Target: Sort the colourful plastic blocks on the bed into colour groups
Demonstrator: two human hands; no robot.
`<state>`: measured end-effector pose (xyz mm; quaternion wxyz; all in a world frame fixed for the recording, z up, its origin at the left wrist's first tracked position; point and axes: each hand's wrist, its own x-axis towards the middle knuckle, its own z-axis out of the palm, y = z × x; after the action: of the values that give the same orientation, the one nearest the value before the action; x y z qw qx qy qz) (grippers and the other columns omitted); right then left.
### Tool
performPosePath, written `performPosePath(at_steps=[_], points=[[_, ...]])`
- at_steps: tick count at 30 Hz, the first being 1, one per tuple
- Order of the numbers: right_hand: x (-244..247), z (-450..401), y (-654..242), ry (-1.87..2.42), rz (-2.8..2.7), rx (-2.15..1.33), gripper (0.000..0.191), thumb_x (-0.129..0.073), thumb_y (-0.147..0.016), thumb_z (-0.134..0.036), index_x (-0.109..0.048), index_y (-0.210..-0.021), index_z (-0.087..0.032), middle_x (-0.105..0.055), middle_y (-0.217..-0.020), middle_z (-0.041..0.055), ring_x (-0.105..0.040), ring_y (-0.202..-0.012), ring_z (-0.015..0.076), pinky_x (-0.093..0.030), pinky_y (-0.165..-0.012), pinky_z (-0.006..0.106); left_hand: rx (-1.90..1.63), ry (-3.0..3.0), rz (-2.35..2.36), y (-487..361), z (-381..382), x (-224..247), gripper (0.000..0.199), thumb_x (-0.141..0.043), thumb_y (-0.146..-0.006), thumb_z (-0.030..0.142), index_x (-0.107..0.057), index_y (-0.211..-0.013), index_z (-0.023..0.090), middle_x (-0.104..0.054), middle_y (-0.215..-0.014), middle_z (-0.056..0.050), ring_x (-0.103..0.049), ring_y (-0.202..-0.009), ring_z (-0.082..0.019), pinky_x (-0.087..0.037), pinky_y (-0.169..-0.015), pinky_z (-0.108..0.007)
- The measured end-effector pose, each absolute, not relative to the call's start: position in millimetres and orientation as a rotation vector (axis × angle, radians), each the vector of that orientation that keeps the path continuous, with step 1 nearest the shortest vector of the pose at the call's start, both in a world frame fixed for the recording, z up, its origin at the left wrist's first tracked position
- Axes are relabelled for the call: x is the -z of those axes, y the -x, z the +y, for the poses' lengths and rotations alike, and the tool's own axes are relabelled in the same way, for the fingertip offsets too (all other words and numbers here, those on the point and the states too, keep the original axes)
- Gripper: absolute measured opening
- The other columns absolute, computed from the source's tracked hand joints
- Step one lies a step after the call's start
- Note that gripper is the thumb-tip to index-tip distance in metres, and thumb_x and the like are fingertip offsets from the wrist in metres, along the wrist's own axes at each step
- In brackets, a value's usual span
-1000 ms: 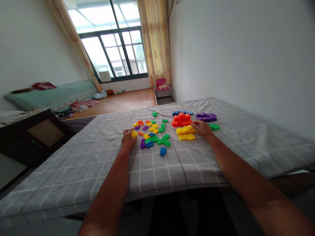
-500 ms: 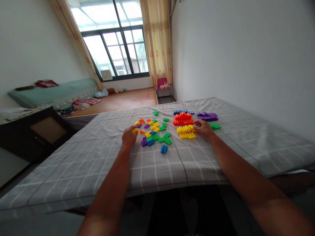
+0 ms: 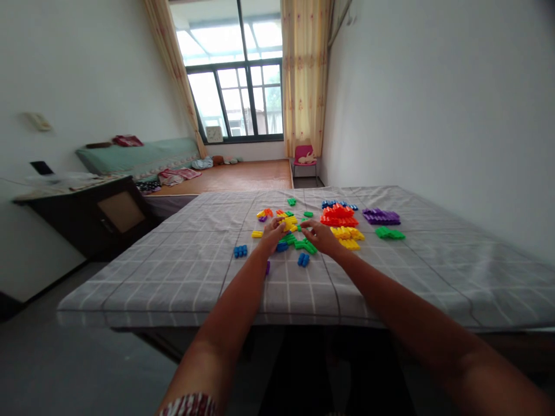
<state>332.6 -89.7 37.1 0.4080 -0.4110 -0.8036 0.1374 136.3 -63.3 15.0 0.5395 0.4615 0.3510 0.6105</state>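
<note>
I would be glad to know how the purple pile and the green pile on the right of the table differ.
The purple pile is wider and looks fuller, while the green pile is small and low. The purple pile sits farther from the person; the green pile lies nearer. Both rest on the checked cloth, and each is of one colour.

Daylight came in through the window (image 3: 234, 98), its upper panes blown out to white. The walls stayed softly grey, and the floor (image 3: 99, 346) beneath the worktop (image 3: 182, 277) fell into shadow. Wide-angle distortion stretched the edges; small details looked soft.
</note>
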Motion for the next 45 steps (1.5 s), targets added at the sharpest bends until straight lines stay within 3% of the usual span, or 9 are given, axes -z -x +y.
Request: performPosePath(at_steps=[4,10,17,19,24,29,34,38,45], points=[[-32.2,-76.4,-302.8,1.029,-2.014,-0.334,0.031,-0.058,-0.084,-0.021,-0.062,-0.114,-0.018,-0.065,-0.116,0.0107,-0.065,-0.080,0.0164,-0.051,-0.076,0.030,-1.427,-1.256,0.822,-133.2,-63.3,-4.7,0.043,-0.080,-0.063,0.039,-0.064,-0.096,0.016,-0.067,-0.090,-0.003,-0.063,-0.079,-0.013,-0.051,-0.074,-0.027],[-35.4,-66.6,-297.2,1.060,-1.983,-0.384,0.026,-0.056,-0.086,-0.030,-0.066,-0.107,-0.020,-0.071,-0.094,0.0059,-0.065,-0.082,0.0182,-0.051,-0.076,0.031,-1.394,-1.367,0.903,-124.1,-65.5,-14.2,0.045,-0.078,-0.064,0.043,-0.067,-0.098,0.016,-0.069,-0.095,-0.006,-0.065,-0.084,-0.017,-0.052,-0.075,-0.030],[-36.0,-72.2,-421.3,1.271,-1.574,-0.327,0.038,-0.051,-0.084,-0.039,-0.066,-0.111,-0.017,-0.069,-0.106,0.0096,-0.065,-0.089,0.0210,-0.053,-0.082,0.037,-1.630,-1.337,1.087,-106.3,-55.2,-28.1,0.037,-0.066,-0.074,0.044,-0.066,-0.099,0.017,-0.069,-0.097,-0.006,-0.067,-0.085,-0.017,-0.052,-0.064,-0.024],[-25.5,-79.7,-460.2,1.368,-1.513,-0.340,0.041,-0.053,-0.082,-0.040,-0.064,-0.113,-0.016,-0.070,-0.100,0.0100,-0.066,-0.086,0.0216,-0.053,-0.079,0.038,-1.696,-1.307,1.159,-101.4,-50.3,-29.1,0.033,-0.062,-0.076,0.041,-0.066,-0.098,0.017,-0.069,-0.096,-0.006,-0.067,-0.082,-0.016,-0.051,-0.061,-0.022],[1.8,-100.7,-487.7,1.534,-1.449,-0.332,0.033,-0.062,-0.074,-0.040,-0.064,-0.094,-0.014,-0.070,-0.090,0.0107,-0.066,-0.077,0.0206,-0.054,-0.070,0.035,-1.726,-1.321,1.288,-97.0,-44.6,-28.0,0.031,-0.057,-0.076,0.037,-0.066,-0.097,0.016,-0.070,-0.088,-0.006,-0.068,-0.080,-0.016,-0.049,-0.057,-0.020],[2.5,-106.3,-472.8,1.615,-1.613,-0.256,0.027,-0.056,-0.079,-0.041,-0.067,-0.085,-0.017,-0.071,-0.083,0.0071,-0.065,-0.069,0.0182,-0.050,-0.065,0.030,-1.746,-1.319,1.350,-88.7,-45.2,-22.9,0.030,-0.055,-0.076,0.036,-0.066,-0.096,0.016,-0.070,-0.089,-0.006,-0.067,-0.078,-0.015,-0.050,-0.058,-0.022],[-1.0,-106.8,-474.7,1.631,-1.577,0.041,0.035,-0.046,-0.086,-0.045,-0.066,-0.088,-0.016,-0.070,-0.088,0.0101,-0.062,-0.065,0.0184,-0.046,-0.066,0.032,-1.758,-1.468,1.479,-74.1,-42.9,-18.9,0.025,-0.054,-0.077,0.027,-0.068,-0.095,0.017,-0.071,-0.091,-0.006,-0.065,-0.087,-0.019,-0.052,-0.079,-0.033],[-1.5,-110.3,-475.4,1.567,-1.528,0.134,0.037,-0.043,-0.088,-0.044,-0.066,-0.089,-0.016,-0.069,-0.089,0.0107,-0.060,-0.064,0.0179,-0.045,-0.067,0.032,-1.570,-1.804,1.511,-77.3,-45.9,-17.8,0.021,-0.058,-0.072,0.015,-0.071,-0.087,0.022,-0.071,-0.099,-0.007,-0.061,-0.103,-0.023,-0.040,-0.103,-0.041],[-0.9,-116.2,-468.5,1.492,-1.594,0.154,0.033,-0.044,-0.088,-0.043,-0.064,-0.087,-0.017,-0.068,-0.087,0.0093,-0.060,-0.065,0.0174,-0.045,-0.066,0.031,-1.214,-1.946,1.345,-92.4,-53.0,-7.5,0.027,-0.073,-0.058,0.011,-0.074,-0.080,0.026,-0.070,-0.088,-0.006,-0.060,-0.105,-0.027,-0.037,-0.104,-0.040]])
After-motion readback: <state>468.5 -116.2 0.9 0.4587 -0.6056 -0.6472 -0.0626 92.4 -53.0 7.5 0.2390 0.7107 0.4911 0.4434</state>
